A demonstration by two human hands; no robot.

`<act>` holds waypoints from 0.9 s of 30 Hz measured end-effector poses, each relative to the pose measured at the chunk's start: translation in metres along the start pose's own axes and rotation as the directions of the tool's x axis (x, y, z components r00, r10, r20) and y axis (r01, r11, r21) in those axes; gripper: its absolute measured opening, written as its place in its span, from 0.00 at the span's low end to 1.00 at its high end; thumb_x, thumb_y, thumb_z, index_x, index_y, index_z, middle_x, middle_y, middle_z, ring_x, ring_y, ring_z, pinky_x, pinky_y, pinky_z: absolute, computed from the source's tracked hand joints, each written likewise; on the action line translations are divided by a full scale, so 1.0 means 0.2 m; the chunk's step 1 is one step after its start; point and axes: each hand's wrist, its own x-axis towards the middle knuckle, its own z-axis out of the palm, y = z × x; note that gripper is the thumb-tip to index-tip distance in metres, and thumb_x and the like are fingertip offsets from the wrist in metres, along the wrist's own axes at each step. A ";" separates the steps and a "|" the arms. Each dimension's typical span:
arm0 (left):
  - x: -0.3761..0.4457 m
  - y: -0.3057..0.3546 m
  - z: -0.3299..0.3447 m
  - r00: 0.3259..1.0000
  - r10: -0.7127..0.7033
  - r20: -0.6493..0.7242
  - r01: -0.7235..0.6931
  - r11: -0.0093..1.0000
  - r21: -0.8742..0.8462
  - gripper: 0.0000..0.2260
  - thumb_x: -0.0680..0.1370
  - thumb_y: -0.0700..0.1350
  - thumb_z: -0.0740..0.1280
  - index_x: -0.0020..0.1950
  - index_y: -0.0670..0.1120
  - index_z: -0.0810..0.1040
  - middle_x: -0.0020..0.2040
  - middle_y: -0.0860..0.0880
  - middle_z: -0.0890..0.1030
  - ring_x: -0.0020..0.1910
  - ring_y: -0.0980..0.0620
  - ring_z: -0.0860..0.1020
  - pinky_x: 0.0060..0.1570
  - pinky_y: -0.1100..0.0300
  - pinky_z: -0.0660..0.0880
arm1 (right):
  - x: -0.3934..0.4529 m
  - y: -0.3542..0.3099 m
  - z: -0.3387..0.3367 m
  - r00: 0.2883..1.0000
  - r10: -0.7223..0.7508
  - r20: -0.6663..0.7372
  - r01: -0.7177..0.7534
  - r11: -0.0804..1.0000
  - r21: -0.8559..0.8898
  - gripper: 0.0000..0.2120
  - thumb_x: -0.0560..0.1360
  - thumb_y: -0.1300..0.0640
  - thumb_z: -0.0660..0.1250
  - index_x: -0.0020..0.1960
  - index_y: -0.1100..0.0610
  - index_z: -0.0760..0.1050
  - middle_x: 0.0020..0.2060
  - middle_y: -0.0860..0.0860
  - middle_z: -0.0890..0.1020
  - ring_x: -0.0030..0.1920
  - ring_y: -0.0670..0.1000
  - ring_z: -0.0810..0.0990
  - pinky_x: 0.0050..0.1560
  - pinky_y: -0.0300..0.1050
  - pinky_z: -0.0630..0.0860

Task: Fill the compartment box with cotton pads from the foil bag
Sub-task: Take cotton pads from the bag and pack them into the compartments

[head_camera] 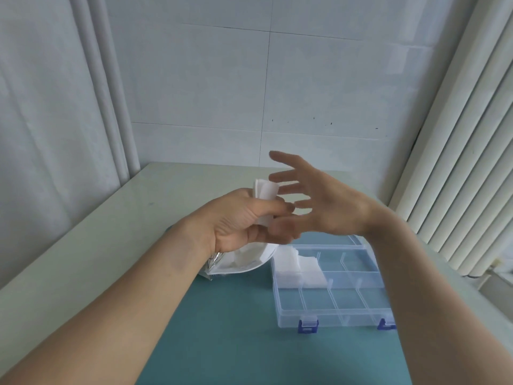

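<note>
Currently my left hand (244,218) pinches a small stack of cotton pads (265,194) above the desk (83,232); my right hand (319,201) is spread wide, holding nothing. Foil bag (236,262) lies beside the compartment box (333,287), two far-left cells filled. Risk: loose pinch, pads fan out and drop outside the cells. No legible writing.

Cotton pads (266,193) in left hand (239,221)
</note>
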 end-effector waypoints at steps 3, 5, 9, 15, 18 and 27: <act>-0.02 0.01 0.01 0.995 0.025 0.095 -0.023 0.999 -0.027 0.09 0.74 0.36 0.70 0.53 0.42 0.82 0.42 0.41 0.82 0.40 0.46 0.82 0.42 0.60 0.81 | -0.02 0.02 -0.04 0.998 0.030 0.064 -0.056 0.890 0.453 0.35 0.72 0.49 0.72 0.76 0.48 0.64 0.65 0.51 0.79 0.63 0.52 0.80 0.63 0.51 0.77; -0.02 0.00 0.03 0.989 0.020 0.148 -0.019 1.000 -0.008 0.11 0.76 0.34 0.69 0.58 0.40 0.79 0.44 0.40 0.81 0.43 0.45 0.82 0.47 0.59 0.81 | -0.02 0.04 -0.04 0.996 0.014 0.085 -0.055 0.863 0.502 0.22 0.74 0.53 0.69 0.67 0.56 0.74 0.58 0.54 0.83 0.58 0.55 0.83 0.58 0.49 0.79; 0.00 -0.03 0.04 0.983 -0.028 0.184 0.029 1.000 0.000 0.11 0.74 0.34 0.69 0.56 0.33 0.77 0.45 0.38 0.79 0.49 0.41 0.83 0.52 0.60 0.81 | -0.01 0.09 -0.02 0.999 -0.020 0.030 0.005 0.904 0.427 0.10 0.74 0.58 0.73 0.50 0.64 0.79 0.46 0.61 0.84 0.47 0.55 0.83 0.51 0.47 0.78; -0.02 -0.04 0.08 0.990 -0.119 0.078 0.069 0.881 0.468 0.11 0.76 0.43 0.73 0.54 0.38 0.80 0.49 0.41 0.85 0.36 0.46 0.84 0.30 0.61 0.77 | -0.07 0.17 -0.15 0.924 0.312 -0.219 -0.073 0.709 0.701 0.14 0.68 0.57 0.74 0.51 0.60 0.78 0.45 0.56 0.83 0.43 0.54 0.84 0.45 0.46 0.83; -0.04 -0.05 0.10 0.992 -0.124 0.034 0.059 0.678 0.732 0.10 0.77 0.52 0.71 0.53 0.48 0.81 0.41 0.50 0.86 0.21 0.54 0.75 0.33 0.56 0.75 | -0.12 0.25 -0.12 0.875 0.474 -0.102 -0.323 0.727 0.606 0.16 0.70 0.58 0.76 0.56 0.62 0.81 0.45 0.55 0.85 0.41 0.51 0.85 0.42 0.44 0.83; -0.03 -0.10 0.11 0.968 -0.247 0.036 0.049 0.327 0.944 0.13 0.78 0.58 0.67 0.57 0.53 0.82 0.23 0.51 0.78 0.19 0.56 0.70 0.31 0.65 0.71 | -0.13 0.39 0.11 0.728 0.684 -0.042 -0.660 0.716 0.226 0.26 0.70 0.58 0.79 0.65 0.59 0.75 0.37 0.52 0.84 0.33 0.46 0.82 0.39 0.35 0.78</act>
